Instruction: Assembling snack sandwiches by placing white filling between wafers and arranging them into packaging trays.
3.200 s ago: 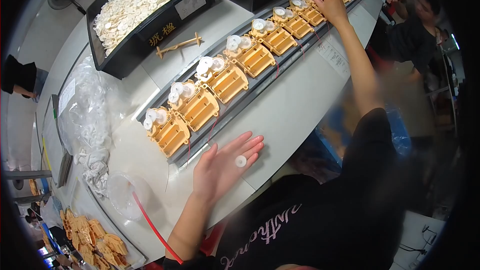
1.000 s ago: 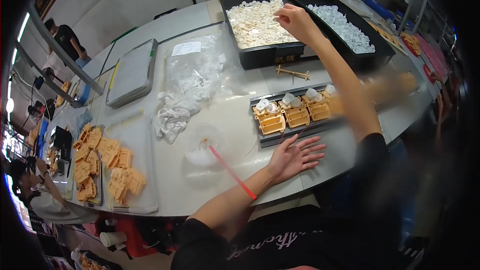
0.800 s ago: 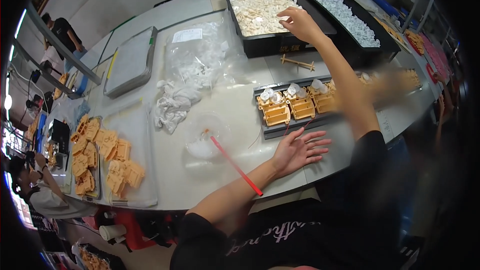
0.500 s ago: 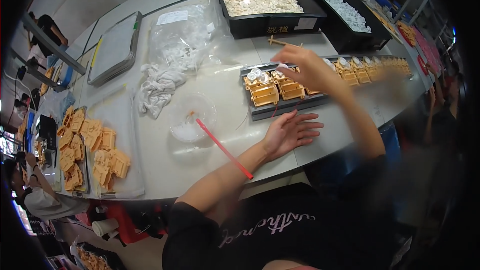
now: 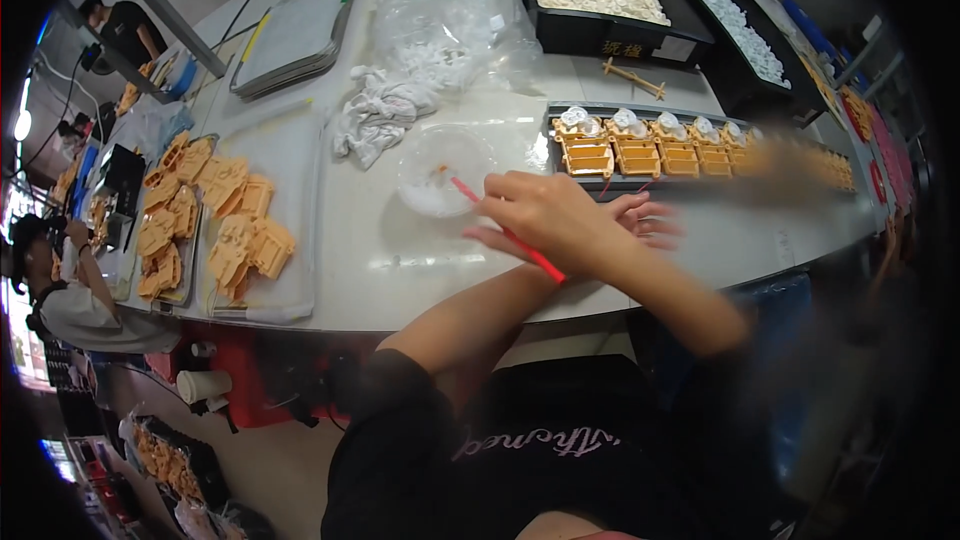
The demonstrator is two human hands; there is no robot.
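Reaching right hand (image 5: 545, 215) over the red stick (image 5: 535, 262) beside the clear dish (image 5: 440, 172); grip curled, can't tell if clenched. Left hand (image 5: 648, 222) flat, released. Next, probably: pinching it firmly.

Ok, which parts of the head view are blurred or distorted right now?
Head view: the right end of the orange-part row smears with motion blur, and the right hand is slightly soft. The table edge bows under fisheye, with dark corners. Glare streaks the tabletop near the clear dish.

Red stick (image 5: 505, 231), orange parts (image 5: 640, 156), black bins (image 5: 590, 32).
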